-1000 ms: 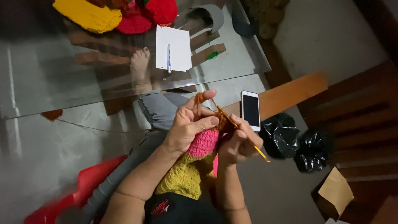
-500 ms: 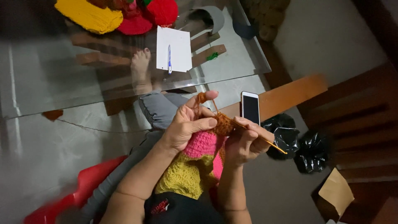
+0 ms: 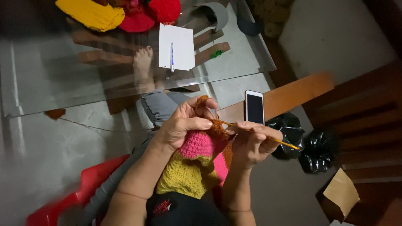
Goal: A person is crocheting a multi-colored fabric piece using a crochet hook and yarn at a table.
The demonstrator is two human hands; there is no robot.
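A crocheted piece [image 3: 201, 161] in pink, yellow and orange hangs over my lap. My left hand [image 3: 182, 123] pinches its orange top edge, with orange yarn looped over the raised fingers. My right hand [image 3: 251, 142] grips a thin orange-yellow crochet hook [image 3: 272, 140] whose tip is at the orange edge and whose shaft sticks out to the right.
A glass table [image 3: 63, 83] lies ahead with a white sheet of paper [image 3: 178, 37] and a pen [image 3: 171, 56], and yellow [image 3: 92, 14] and red [image 3: 163, 8] yarn work at its far edge. A phone [image 3: 254, 106] rests on a wooden armrest [image 3: 293, 94]. Black bags [image 3: 312, 150] lie on the floor at right, a red chair [image 3: 83, 188] at left.
My right hand has turned the hook from pointing down-right to nearly level and drawn it slightly right. The left hand keeps its hold on the orange edge.
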